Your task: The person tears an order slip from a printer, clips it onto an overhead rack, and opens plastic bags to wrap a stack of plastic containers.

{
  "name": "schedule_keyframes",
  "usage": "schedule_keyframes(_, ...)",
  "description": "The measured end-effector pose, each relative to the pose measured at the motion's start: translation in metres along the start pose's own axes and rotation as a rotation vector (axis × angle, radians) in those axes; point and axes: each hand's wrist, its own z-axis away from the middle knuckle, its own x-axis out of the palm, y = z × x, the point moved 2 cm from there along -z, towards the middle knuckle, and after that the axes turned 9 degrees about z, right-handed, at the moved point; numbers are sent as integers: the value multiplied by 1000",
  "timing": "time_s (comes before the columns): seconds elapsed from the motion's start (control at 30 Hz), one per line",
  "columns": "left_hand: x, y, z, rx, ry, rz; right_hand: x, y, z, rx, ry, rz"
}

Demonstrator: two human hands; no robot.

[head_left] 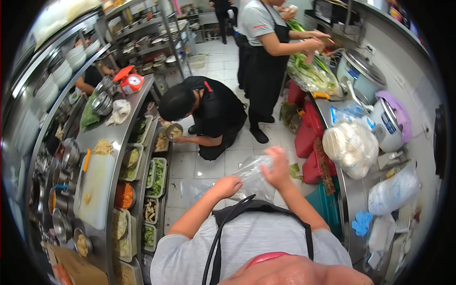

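Note:
A clear plastic bag (251,172) hangs in front of my apron, above the tiled floor. My left hand (229,186) is closed, pinching the bag's left edge. On the bag's other side, my right hand (276,168) is raised with its fingers apart, slightly blurred, and its palm is close to the plastic. Whether that palm touches the bag I cannot tell. Nothing can be made out inside the bag.
A co-worker (213,114) crouches ahead, holding a bowl (174,131) by the shelves. Another person (263,57) stands at the right counter handling green vegetables (311,71). Left are a cutting board (97,190), a knife (85,164) and vegetable tubs (156,176). Red crates (308,137) stand right.

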Motion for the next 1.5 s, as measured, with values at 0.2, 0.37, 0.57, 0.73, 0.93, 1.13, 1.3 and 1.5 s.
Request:
schedule_keyframes(0.2,-19,25,0,-32,-46,38,38,-24,57,132,-708,-328)
schedule_keyframes(0.37,-5,15,20,-155,-460,-100,23,-5,61,110,-717,-363)
schedule_keyframes(0.57,7,-25,14,-104,-408,-73,-1,21,46,379,-552,-597)
schedule_keyframes(0.73,-46,19,-1,286,-153,405,-2,69,66,678,-346,-574)
schedule_keyframes(0.93,-81,68,-19,246,-99,1121,31,46,93,761,-508,-835)
schedule_keyframes(1.13,-59,53,-27,227,-60,1266,-4,61,52,875,-299,-957)
schedule_keyframes(1.3,-3,12,-17,-95,-119,1543,-35,78,27,904,88,-1161)
schedule_keyframes(1.5,-24,15,-26,5,-36,1579,3,99,79,1119,-5,-1156)
